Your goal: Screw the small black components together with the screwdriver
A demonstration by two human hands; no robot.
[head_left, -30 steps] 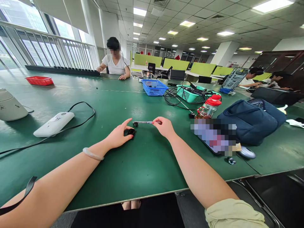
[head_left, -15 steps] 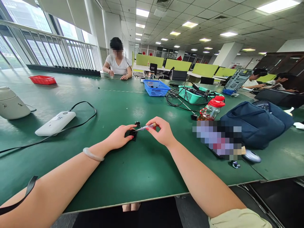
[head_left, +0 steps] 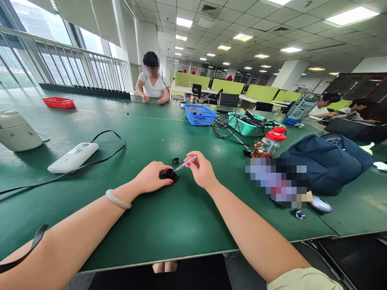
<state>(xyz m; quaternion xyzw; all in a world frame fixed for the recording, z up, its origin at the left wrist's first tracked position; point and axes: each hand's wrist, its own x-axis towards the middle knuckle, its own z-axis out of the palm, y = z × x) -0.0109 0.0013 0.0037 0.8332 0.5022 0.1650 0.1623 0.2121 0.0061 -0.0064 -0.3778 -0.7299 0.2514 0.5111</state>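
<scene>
My right hand point(head_left: 202, 171) pinches the handle of a small screwdriver point(head_left: 183, 165), slanted down to the left. Its tip reaches a small black plastic part point(head_left: 173, 175) on the green table. Around that part's left side curl the thumb and fingers of my left hand point(head_left: 153, 177), holding it down against the tabletop. The exact kind of the part is too small to make out. Just beyond it, apart from both hands, lies a small dark metal-looking piece point(head_left: 175, 160).
A white power bank point(head_left: 74, 157) with a black cord and a pale bottle point(head_left: 18, 131) stand left. Red point(head_left: 58, 103), blue point(head_left: 200, 116) and teal point(head_left: 246, 125) baskets are farther back. A red-lidded bottle point(head_left: 269, 144) and navy bag point(head_left: 328, 163) are right. A person point(head_left: 152, 82) sits opposite.
The black part has turned and sits more to the left within my left hand's grip. The screwdriver has become steeper. My view has tilted up slightly.
</scene>
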